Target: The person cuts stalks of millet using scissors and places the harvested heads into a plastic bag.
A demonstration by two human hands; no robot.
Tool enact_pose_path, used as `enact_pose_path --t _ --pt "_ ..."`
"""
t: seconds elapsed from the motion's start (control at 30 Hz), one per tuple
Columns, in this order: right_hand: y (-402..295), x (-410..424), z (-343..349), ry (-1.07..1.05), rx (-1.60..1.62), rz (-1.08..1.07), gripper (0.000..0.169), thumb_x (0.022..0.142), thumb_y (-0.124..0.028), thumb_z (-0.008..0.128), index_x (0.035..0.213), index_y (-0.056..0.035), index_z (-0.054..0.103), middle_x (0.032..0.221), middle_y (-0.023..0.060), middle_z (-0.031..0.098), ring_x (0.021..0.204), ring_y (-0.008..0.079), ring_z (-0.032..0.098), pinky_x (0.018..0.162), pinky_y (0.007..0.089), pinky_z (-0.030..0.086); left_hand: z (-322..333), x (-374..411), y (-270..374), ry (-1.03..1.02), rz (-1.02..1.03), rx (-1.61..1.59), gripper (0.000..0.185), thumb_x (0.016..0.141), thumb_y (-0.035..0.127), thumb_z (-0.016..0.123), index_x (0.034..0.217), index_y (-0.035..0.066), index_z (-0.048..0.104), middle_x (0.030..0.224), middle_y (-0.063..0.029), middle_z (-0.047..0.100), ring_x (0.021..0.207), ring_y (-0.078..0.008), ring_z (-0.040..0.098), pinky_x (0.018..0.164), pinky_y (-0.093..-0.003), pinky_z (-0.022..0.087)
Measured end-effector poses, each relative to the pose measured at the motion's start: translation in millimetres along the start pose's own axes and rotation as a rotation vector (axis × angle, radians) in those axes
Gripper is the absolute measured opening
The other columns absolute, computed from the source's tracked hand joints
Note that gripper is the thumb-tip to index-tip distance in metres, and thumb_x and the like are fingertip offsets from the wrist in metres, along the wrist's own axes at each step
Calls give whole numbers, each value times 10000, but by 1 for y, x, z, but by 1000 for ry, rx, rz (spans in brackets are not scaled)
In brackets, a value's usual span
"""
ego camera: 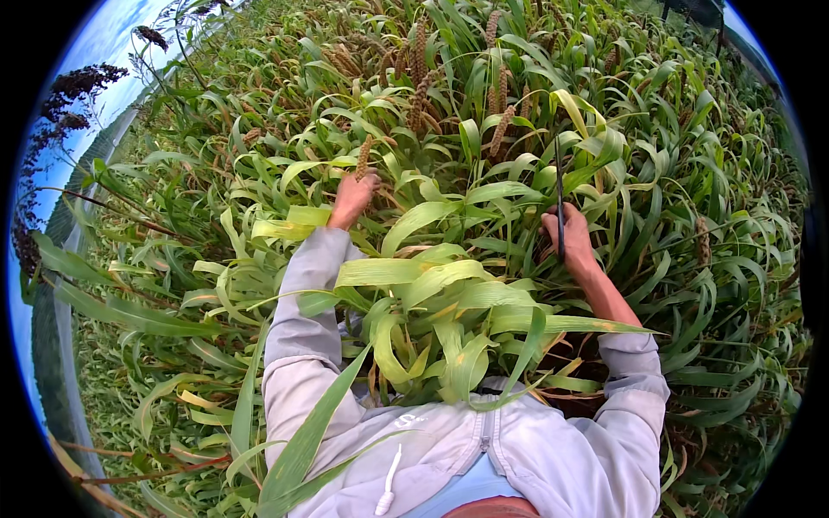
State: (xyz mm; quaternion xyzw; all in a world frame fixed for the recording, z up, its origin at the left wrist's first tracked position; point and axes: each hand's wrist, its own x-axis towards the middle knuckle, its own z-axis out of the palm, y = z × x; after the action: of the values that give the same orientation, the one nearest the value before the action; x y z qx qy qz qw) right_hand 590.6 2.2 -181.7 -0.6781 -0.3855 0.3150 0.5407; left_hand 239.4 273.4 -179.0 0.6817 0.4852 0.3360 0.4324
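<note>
My left hand (pixel 357 196) is closed around the base of a brown millet seed head (pixel 364 157), which stands up out of the fist. To the right, my right hand (pixel 570 234) grips a thin dark blade-like tool (pixel 559 188), held upright with its narrow end pointing away from me; leaves partly hide its tip and the fingers. Between the hands are long green leaves (pixel 424 217). Ripe seed heads stand beyond them, among them one (pixel 501 131) ahead of my right hand and a cluster (pixel 418 97) farther off.
Broad leaves (pixel 447 285) arch over my forearms and in front of my chest. Dense millet plants surround me on all sides. Dark sorghum-like heads (pixel 81 81) lean in at the far left, and one more brown seed head (pixel 703 241) hangs at the right.
</note>
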Motion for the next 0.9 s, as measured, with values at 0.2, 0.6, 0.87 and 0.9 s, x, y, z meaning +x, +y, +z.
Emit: enact_pose_path --t 0.2,0.6,0.87,0.9 --pt "-21 -26 4 -103 -133 -100 282 806 -232 656 914 21 595 714 74 562 649 148 507 618 311 430 -8 41 58 315 237 221 274 833 99 553 1056 -1 677 885 -163 708 813 -242 688 749 -346 535" --pt "-123 -54 65 -650 -62 -229 373 793 -314 625 844 53 577 674 94 508 632 159 468 589 327 393 -41 5 71 -92 79 -278 232 911 234 661 989 18 634 856 0 592 782 -113 541 755 -278 442" --pt "-116 25 163 -549 -824 -552 450 782 -389 587 818 55 654 729 254 661 738 412 677 701 476 543 -59 -59 93 33 237 -103 448 937 362 657 1154 -29 674 1310 -105 589 1173 -200 555 1010 -348 428" --pt "-114 21 167 -525 -848 -585 446 783 -384 587 825 54 659 735 260 660 747 417 680 710 481 547 -58 -64 93 22 237 -75 446 939 359 655 1158 -29 674 1322 -112 582 1163 -201 560 1010 -352 431"
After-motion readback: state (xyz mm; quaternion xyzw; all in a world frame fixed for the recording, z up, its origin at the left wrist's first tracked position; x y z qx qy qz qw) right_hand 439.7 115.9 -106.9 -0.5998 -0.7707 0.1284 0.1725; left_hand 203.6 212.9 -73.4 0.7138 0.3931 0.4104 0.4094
